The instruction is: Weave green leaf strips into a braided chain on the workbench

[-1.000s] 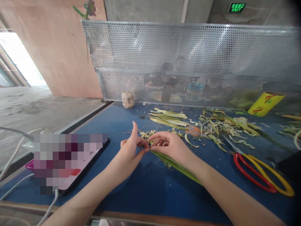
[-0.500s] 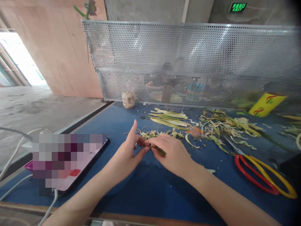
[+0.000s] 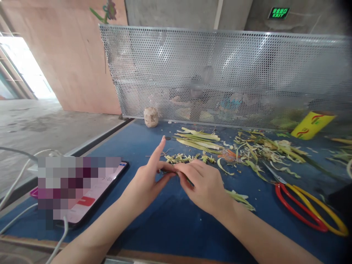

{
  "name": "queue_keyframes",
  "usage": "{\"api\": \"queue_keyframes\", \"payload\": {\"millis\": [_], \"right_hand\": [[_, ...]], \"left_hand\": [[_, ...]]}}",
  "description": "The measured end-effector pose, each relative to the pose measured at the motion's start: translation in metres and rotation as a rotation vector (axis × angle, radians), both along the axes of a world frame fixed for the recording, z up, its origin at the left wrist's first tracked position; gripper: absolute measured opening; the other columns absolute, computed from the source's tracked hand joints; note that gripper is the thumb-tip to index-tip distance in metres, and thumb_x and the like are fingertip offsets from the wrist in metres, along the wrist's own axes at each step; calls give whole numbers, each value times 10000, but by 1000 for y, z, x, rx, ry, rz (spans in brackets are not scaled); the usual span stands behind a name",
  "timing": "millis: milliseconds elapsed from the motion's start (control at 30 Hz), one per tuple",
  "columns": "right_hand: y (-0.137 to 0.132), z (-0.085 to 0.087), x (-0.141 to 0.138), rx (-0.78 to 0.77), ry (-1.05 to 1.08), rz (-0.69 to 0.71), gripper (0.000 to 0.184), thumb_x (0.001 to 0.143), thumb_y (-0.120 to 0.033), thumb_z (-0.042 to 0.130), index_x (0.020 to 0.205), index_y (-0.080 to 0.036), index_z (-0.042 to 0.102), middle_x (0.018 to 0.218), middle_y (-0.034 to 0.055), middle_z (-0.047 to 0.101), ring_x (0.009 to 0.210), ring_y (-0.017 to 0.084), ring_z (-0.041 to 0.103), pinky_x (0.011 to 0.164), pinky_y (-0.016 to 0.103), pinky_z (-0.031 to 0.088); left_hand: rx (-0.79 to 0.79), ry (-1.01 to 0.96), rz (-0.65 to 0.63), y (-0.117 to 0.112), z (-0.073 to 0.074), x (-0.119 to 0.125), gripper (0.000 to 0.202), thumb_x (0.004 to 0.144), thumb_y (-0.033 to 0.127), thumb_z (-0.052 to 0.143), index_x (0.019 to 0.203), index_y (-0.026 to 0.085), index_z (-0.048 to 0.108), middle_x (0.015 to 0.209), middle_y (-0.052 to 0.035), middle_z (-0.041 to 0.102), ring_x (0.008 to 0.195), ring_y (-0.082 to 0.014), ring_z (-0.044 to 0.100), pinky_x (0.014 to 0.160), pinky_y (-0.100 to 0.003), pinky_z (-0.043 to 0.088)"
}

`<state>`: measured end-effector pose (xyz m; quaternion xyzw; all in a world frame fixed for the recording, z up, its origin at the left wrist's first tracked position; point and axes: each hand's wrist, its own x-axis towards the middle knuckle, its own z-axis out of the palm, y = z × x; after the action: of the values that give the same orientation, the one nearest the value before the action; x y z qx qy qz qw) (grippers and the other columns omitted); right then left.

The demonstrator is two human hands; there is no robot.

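Observation:
Over the blue tabletop, my left hand [image 3: 150, 176] and my right hand [image 3: 202, 183] meet at their fingertips. Both pinch a narrow green leaf strip [image 3: 189, 180], which the fingers mostly hide. The left index finger points upward, away from the pinch. Just beyond the fingertips lies a row of small, twisted pale-green pieces [image 3: 187, 157]. Longer flat leaf strips [image 3: 198, 138] are laid side by side farther back. Next to my right wrist, more pale-green strips [image 3: 242, 200] show, partly covered by the forearm.
Scissors [image 3: 308, 207] with one red and one yellow handle lie at right. Behind them spread leaf shreds [image 3: 255, 146] and a yellow tube [image 3: 312, 125]. A phone [image 3: 93, 198] with white cables is at left. A wrapped lump [image 3: 151, 117] stands before the perforated metal screen [image 3: 176, 66].
My fingers have shifted slightly on the strip, and less of it shows under the right hand. The left index finger leans farther right. More strips show beside the right wrist.

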<state>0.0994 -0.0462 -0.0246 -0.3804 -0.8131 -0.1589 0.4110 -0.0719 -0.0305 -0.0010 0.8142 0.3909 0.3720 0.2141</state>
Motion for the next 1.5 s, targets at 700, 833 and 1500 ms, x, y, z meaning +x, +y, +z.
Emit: {"api": "queue_keyframes", "payload": {"millis": [700,833,1500], "right_hand": [[-8,1,-5,53,-34,14,156,861,-96,413,866,-150,559,754,63,635,764,157,607,669,258,485],[-8,-1,-2,-37,33,65,141,879,-130,404,891,-169,538,778,52,637,773,142,604,666,239,479],[-8,1,-2,-58,-35,52,166,865,-95,427,847,-163,577,795,58,661,789,159,620,694,253,488]], "left_hand": [[-144,-234,-31,2,-5,5,850,784,131,514,1391,223,-74,815,-25,685,662,-123,627,620,-250,493],[-168,-232,-69,2,-6,3,860,790,119,509,1388,210,-102,761,-15,677,642,-124,626,631,-264,511],[-96,-91,-140,4,-11,-1,909,758,80,490,1372,226,-164,758,15,546,637,-101,553,643,-261,484]]}}
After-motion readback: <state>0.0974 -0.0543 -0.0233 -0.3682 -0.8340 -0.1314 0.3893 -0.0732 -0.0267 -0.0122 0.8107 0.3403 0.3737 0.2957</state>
